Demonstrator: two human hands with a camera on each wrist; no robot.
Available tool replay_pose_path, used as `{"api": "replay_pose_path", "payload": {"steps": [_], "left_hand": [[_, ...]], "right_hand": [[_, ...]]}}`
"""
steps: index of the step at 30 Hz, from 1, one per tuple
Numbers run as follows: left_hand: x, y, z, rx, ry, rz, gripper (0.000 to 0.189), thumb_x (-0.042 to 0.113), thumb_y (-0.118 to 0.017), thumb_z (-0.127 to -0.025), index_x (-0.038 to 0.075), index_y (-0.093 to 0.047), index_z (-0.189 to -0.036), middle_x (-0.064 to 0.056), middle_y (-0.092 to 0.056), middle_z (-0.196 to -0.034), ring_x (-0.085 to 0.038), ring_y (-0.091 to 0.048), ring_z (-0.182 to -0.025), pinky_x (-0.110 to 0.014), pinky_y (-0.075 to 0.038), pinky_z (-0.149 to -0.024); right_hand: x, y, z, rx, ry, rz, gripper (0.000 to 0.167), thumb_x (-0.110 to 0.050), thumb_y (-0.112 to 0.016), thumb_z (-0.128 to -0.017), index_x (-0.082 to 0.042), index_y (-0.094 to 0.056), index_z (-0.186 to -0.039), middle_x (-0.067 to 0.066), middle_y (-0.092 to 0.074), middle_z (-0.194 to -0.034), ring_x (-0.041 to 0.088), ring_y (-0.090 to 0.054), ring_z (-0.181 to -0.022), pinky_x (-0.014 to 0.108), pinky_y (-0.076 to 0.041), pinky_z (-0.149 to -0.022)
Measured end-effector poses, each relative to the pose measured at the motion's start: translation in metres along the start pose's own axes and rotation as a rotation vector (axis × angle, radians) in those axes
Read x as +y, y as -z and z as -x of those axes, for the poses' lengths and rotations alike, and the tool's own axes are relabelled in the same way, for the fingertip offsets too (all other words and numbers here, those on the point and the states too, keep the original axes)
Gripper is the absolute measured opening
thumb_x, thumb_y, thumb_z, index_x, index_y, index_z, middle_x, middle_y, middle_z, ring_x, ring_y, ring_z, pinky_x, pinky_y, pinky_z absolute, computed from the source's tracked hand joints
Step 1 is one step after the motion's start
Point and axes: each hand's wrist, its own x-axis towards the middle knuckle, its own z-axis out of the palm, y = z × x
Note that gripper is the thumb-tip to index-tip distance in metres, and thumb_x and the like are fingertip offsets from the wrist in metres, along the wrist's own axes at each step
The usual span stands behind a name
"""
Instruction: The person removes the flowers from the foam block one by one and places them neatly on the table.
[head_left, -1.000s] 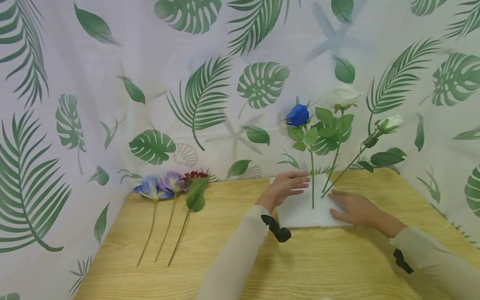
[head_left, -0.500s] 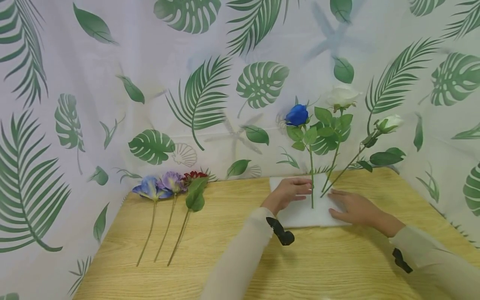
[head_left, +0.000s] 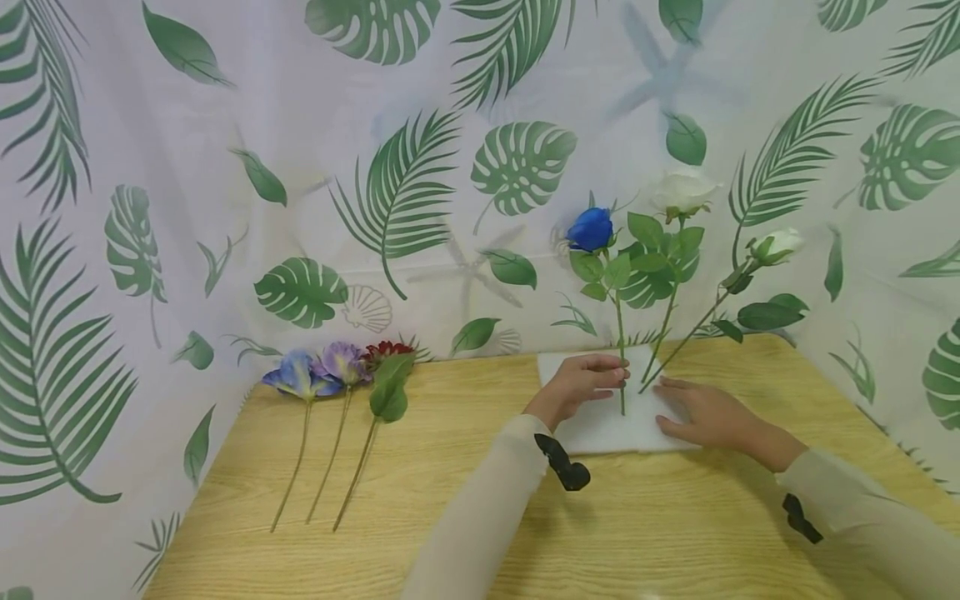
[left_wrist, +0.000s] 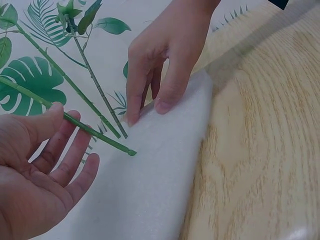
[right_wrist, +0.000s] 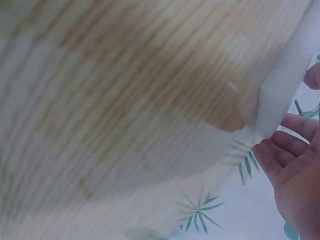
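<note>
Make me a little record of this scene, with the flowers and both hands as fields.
Rising from white pad: blue rose, large white rose, small white rose leaning right
Lying at left on wooden table: blue-purple flower, purple flower, red flower
Left hand: pinching the blue rose's stem
Right hand: fingers touching the white pad's right edge
Backdrop: white, printed with green leaves

On the table [head_left: 420, 492], three roses [head_left: 590, 229] stood in the pad [head_left: 637, 432] at right, three flowers [head_left: 342, 364] lay at left, backdrop [head_left: 420, 83] behind.
</note>
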Motion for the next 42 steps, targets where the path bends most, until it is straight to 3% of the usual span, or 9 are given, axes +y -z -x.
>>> {"api": "replay_pose_path", "payload": {"steps": [19, 42], "left_hand": [[-0.0072, 0.0006, -0.0039, 0.012, -0.051, 0.049, 0.026, 0.004, -0.062, -0.101, -0.005, -0.066, -0.125, -0.022, -0.069, -0.127, -0.03, -0.069, -0.118, -0.039, -0.057, -0.104], [-0.0083, 0.0012, -0.0024, 0.023, -0.08, 0.081, 0.022, 0.0, -0.061, -0.1, -0.009, -0.066, -0.119, -0.022, -0.072, -0.116, -0.016, -0.07, -0.099, -0.035, -0.06, -0.099]], "right_hand": [[0.0014, -0.0018, 0.0001, -0.009, 0.004, -0.008, 0.053, -0.029, -0.069, -0.094, 0.01, -0.064, -0.129, 0.035, -0.061, -0.133, 0.048, -0.064, -0.117, 0.057, -0.056, -0.094], [-0.0016, 0.0022, -0.0013, -0.027, -0.001, -0.003, 0.052, -0.03, -0.07, -0.093, 0.009, -0.065, -0.128, 0.034, -0.062, -0.133, 0.048, -0.063, -0.119, 0.057, -0.056, -0.096]]}}
